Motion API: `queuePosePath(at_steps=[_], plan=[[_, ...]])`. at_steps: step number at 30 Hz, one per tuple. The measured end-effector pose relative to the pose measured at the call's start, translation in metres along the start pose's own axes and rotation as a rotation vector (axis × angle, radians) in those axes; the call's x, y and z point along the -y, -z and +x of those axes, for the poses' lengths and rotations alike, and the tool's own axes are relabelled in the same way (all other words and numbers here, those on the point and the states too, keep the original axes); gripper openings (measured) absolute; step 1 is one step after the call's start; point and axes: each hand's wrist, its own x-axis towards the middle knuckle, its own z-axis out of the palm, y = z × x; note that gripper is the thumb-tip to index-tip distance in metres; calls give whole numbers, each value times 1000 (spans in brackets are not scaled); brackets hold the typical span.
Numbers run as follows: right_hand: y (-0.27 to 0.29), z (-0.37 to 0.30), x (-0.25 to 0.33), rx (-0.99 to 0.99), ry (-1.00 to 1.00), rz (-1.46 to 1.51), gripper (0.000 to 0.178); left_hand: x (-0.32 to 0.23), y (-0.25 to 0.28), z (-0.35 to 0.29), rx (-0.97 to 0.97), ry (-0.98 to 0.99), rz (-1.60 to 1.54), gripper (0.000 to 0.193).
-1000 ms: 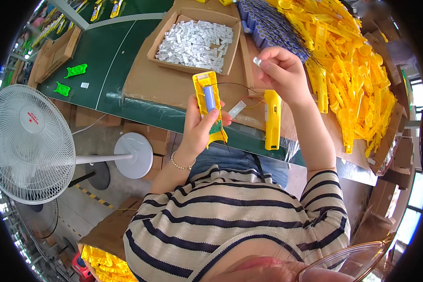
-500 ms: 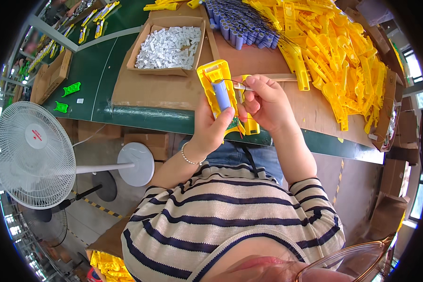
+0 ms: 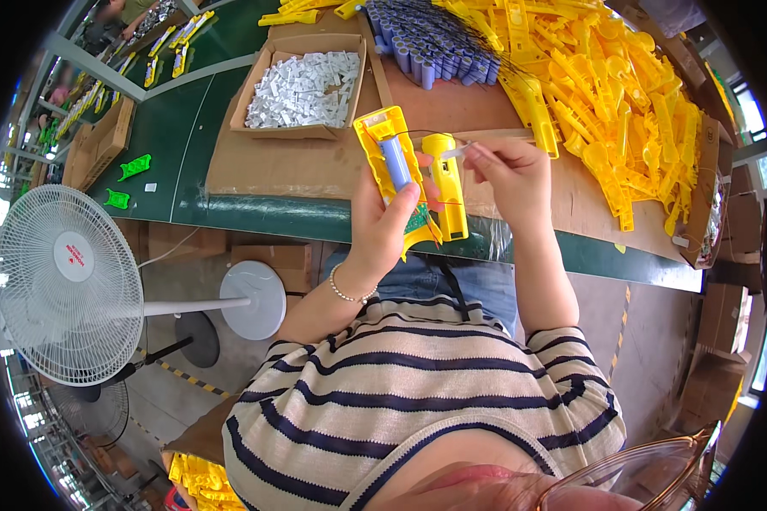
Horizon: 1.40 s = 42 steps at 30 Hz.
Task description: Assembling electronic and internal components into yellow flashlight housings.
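My left hand (image 3: pixel 377 226) is closed around a yellow plastic shell half (image 3: pixel 373 136), its thumb over the lower end of the blue cylindrical battery (image 3: pixel 395 162) inside. Below that thumb a small green circuit board (image 3: pixel 417 221) shows. A second yellow shell half (image 3: pixel 450 200) hangs just to the right, with thin wires running between the halves. My right hand (image 3: pixel 520 183) pinches a small white piece (image 3: pixel 455 152) beside the top of this second half. A dark wire arches from the battery's upper end toward that piece. My left fingers behind the shells are partly hidden.
On the green table (image 3: pixel 256 213), an open cardboard box (image 3: pixel 290 131) holds small white parts. Beyond lie many wired blue batteries (image 3: pixel 426 64); yellow shells (image 3: pixel 605 111) are heaped at right. Two green pieces (image 3: pixel 135 167) lie at left, near a white fan (image 3: pixel 68 255).
My right hand has moved right, away from the battery, with the white piece between its fingertips. More of the second shell half now shows. My left hand keeps its hold.
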Motion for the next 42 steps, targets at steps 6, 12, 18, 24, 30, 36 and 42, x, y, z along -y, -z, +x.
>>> queuePosePath(at_steps=[6, 12, 18, 24, 30, 36, 42], plan=[[-5, 6, 0, 15, -86, 535, 14, 5, -1, -3, 48, -97, 397, 37], [-9, 12, -14, 155, -112, 896, 18, 4, -1, -11, 85, -209, 592, 45], [3, 17, -15, 64, -13, 862, 16, -12, 4, -16, 429, -119, 150, 45], [-22, -11, 15, 100, 66, 719, 12, -3, -5, -10, 89, -93, 359, 38], [-34, -19, 17, -103, 106, 352, 15, 9, -4, -7, 115, -143, 561, 38], [-36, -18, 13, -181, 33, 220, 16, 8, -4, -8, 161, -10, 448, 40], [-38, -19, 12, -233, 34, 141, 17, 13, -4, -8, 162, -73, 540, 40]])
